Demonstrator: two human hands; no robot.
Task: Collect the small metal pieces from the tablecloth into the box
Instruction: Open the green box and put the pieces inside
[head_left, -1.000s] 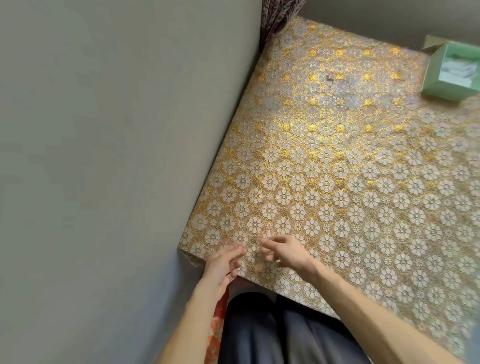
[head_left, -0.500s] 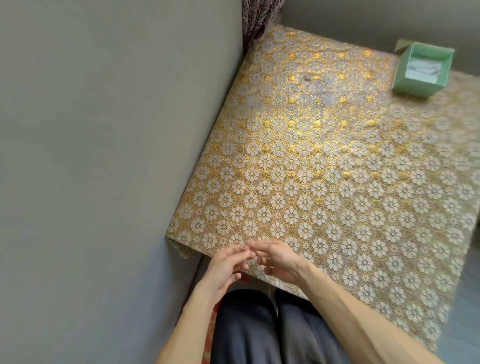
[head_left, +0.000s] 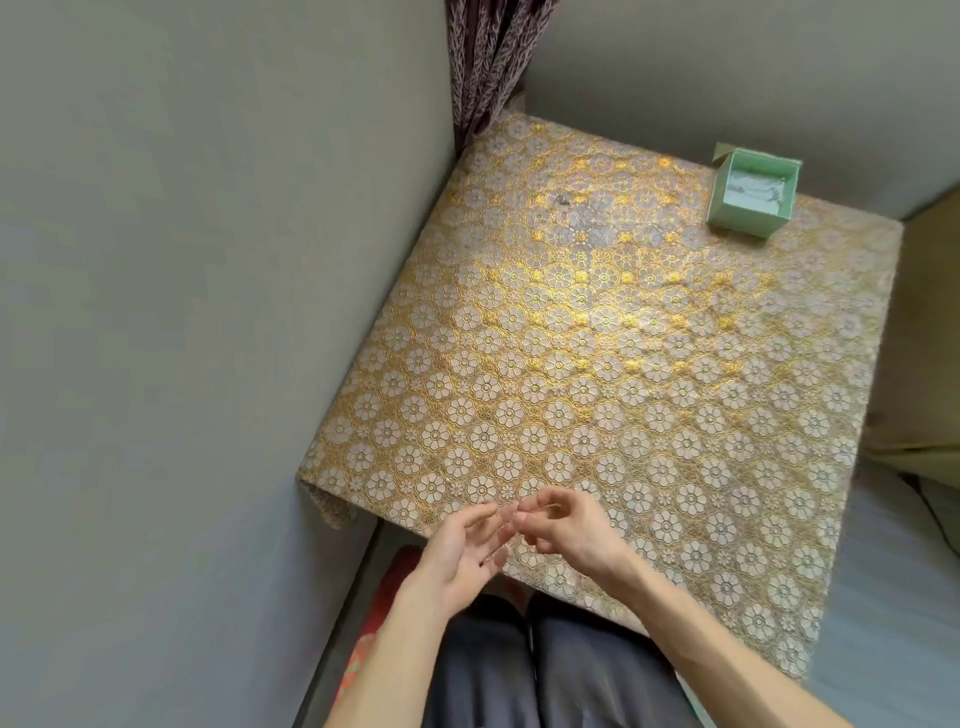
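Head view, read from left to right. A plain grey wall (head_left: 182, 312) fills the area to the left of the hands. Below it and to the left of the left wrist is a strip of red patterned fabric (head_left: 371, 623). The left hand (head_left: 457, 558) is held over the near edge of the table, palm turned partly upward, fingers loosely spread and relaxed. Nothing can be seen gripped in it. Its fingertips (head_left: 501, 519) lie just beside those of the right hand (head_left: 571, 530). The right hand's fingers are curled, with thumb and forefinger drawn together as in a pinch. A faint thin line shows at that pinch, too small to say whether a small metal piece is held there. Beneath both wrists are the person's dark grey trousers (head_left: 519, 670).

The shiny gold tablecloth with white flower medallions (head_left: 597, 364) spreads ahead and to the right of the grip. Far ahead of the grip and slightly right is a small dark speck (head_left: 563, 199) on the cloth. It may be a metal piece, but that cannot be confirmed. Behind it, a dark maroon patterned curtain (head_left: 493, 62) hangs in the corner. Well apart from the grip, at the far right corner, stands the open pale green cardboard box (head_left: 745, 213) with a white lining. It holds thin, indistinct items.
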